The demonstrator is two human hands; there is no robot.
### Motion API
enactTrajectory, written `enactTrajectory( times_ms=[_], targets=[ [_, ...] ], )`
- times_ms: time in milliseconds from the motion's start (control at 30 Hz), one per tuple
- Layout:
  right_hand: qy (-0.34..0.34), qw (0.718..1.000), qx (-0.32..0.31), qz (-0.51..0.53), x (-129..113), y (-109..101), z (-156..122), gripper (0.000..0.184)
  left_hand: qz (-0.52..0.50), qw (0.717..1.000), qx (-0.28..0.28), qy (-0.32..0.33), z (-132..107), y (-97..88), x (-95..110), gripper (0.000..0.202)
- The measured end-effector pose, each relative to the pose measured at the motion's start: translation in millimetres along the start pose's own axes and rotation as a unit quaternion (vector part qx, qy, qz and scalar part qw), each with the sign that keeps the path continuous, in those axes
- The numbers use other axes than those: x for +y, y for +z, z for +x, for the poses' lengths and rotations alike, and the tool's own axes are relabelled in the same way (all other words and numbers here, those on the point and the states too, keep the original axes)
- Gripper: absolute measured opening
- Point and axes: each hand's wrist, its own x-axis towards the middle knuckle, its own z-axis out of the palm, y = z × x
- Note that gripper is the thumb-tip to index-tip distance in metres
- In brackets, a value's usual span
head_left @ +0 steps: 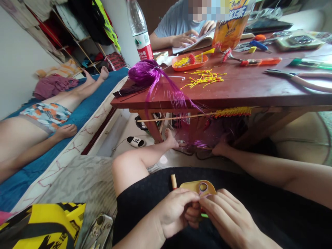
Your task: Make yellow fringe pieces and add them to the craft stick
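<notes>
Table (241,84): glossy, smooth wood. Yellow tray (187,186): smooth, plastic-looking. Purple strands (142,74): fine, shiny. Bottle (137,24): clear, glossy plastic. Stick (176,118): matt wood. Notebook (203,42): paper. Lap cloth (145,204): matt. Pliers (282,73): metal head.

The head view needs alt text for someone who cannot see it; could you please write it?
A person's left hand and right hand meet over a dark-clothed lap. A reddish table bears purple strands, yellow pieces, an orange dish and pliers; one person is behind it, another lies on a bed.
</notes>
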Motion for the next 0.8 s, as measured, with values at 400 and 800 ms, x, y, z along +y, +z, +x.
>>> enactTrajectory(
  times_ms=[400, 800],
  targets=[
    [0.388, 0.845, -0.076, 0.359, -14, 9, 14, 0.020, 0.296, 0.915, 0.144, 0.232, -1, 2.3, -8, 0.033],
    [0.539, 0.556, -0.079, 0.628, -10, 2, 22, 0.029, 0.522, 0.776, 0.110, 0.336, -4, -6.5, -7, 0.032]
  ],
)
